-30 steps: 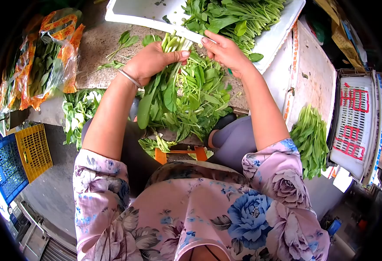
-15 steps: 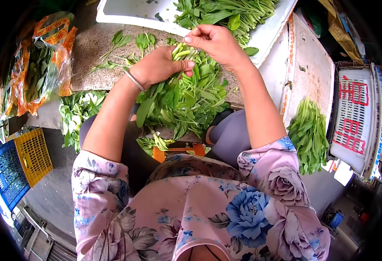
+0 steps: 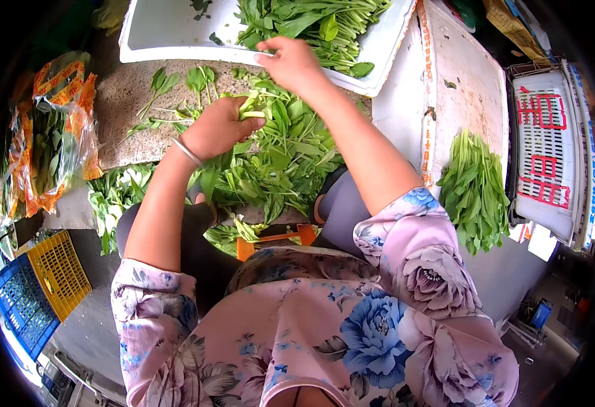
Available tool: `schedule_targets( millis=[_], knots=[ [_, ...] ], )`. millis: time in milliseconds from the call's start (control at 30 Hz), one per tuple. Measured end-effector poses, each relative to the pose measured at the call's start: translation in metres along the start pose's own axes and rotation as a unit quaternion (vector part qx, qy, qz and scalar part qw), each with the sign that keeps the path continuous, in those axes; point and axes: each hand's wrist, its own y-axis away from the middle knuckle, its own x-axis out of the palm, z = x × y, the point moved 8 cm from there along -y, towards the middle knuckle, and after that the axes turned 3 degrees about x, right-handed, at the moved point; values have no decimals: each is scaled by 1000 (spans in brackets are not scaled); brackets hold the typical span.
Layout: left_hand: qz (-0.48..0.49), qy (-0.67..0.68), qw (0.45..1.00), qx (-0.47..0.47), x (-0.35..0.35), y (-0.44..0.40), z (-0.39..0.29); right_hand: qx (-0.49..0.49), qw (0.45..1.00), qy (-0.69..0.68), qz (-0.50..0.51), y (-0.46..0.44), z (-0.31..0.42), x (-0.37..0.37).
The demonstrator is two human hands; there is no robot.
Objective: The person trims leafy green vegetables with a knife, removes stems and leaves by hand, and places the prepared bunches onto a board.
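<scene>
My left hand (image 3: 219, 132), with a bangle at the wrist, is closed around the pale stems of a small bunch of leafy greens (image 3: 251, 108). Its leaves hang toward me and blend into the pile. Just beyond it, my right hand (image 3: 290, 64) is over the near rim of a white foam box (image 3: 175, 53). Its fingers are loosely curled, thumb and forefinger slightly apart, and I see nothing between them. A heap of loose leafy greens (image 3: 290, 156) lies below both hands. Inside the box, more greens (image 3: 338, 34) are stacked with stems to the right.
Stray sprigs (image 3: 165, 85) lie on the speckled slab (image 3: 121, 102). Bagged greens (image 3: 50, 142) are at left, above yellow (image 3: 58, 271) and blue (image 3: 23, 308) crates. At right, a bundle of greens (image 3: 473, 193) rests against a foam lid (image 3: 470, 88), beside a white crate (image 3: 545, 149).
My left hand has drawn the bunch nearer to me, away from my right hand. My right thumb and forefinger, earlier pinched near the stem ends, are now slightly parted. The whole view has shifted.
</scene>
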Motion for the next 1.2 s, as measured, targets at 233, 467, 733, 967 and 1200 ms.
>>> schedule_targets(
  millis=[233,467,733,967,1200],
  knots=[
    [-52,43,998,-4,-16,4,12,145,911,374,93,-57,-124,-80],
    [-91,3,996,6,-19,-2,4,163,928,310,129,-74,-140,-54],
    [-122,-65,989,44,-26,-1,4,163,924,327,117,-64,-124,-76],
    [-134,-71,986,62,-29,-2,-5,135,930,335,-70,-22,-49,-142],
    [-133,-134,980,57,-30,-2,-22,114,966,218,-80,7,-61,-157]
  ],
)
